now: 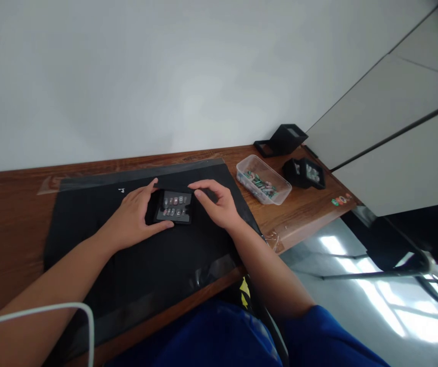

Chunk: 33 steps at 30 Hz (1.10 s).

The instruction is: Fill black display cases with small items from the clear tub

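Observation:
A shallow black box (173, 206) lies on a black mat, with several small pieces in rows on its grey inner face; they are too small to name. My left hand (137, 211) is wrapped round the box's left side, thumb along the near edge and fingers at the far edge, the index finger raised. Just off the box's far right corner, my right hand (217, 204) has thumb and index finger drawn together in a pinch. Whatever may be between those fingertips is too small to make out.
Right of the black mat (135, 275), a clear plastic tub (280, 196) holds many small green and pinkish pieces. Beyond it stand black boxes (290, 140) and another black box (305, 173) with pale contents. A white cable (51, 307) crosses the lower left.

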Motion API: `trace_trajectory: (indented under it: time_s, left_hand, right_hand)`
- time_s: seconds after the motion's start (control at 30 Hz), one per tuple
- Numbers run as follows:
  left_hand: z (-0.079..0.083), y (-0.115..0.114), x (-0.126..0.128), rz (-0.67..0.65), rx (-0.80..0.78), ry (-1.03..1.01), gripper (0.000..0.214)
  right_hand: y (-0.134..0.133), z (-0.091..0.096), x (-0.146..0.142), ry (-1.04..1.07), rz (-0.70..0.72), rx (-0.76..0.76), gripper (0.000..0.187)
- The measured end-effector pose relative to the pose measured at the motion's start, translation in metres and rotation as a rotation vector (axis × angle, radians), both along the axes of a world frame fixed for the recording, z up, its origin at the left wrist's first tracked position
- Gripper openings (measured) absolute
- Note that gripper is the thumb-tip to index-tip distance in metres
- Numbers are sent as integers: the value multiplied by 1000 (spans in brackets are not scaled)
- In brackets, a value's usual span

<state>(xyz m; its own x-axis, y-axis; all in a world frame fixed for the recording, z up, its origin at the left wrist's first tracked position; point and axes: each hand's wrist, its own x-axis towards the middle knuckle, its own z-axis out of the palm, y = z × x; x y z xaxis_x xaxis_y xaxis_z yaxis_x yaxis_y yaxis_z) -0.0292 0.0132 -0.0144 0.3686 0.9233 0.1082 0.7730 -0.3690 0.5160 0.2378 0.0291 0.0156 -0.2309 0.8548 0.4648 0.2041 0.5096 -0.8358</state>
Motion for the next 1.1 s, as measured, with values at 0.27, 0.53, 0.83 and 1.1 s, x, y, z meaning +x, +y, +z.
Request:
trace_trajectory:
  time_s: [0.27, 0.53, 0.83, 1.1]
  left_hand:
    - [0, -1, -14, -92, -53, -146, 133]
    - [1, -1, -12, -91, -47, -153, 88]
    - [-5, 0, -8, -54, -38, -24, 82]
    - [-5, -1, -7, -32, -66, 13, 85]
  right_hand:
    - [-1, 0, 6, -250, 354, -1, 11]
    - [-2, -1, 5, -380, 322, 19, 27]
    - [-3, -4, 1, -426, 303, 14, 31]
    - [-4, -5, 1, -473, 294, 8, 33]
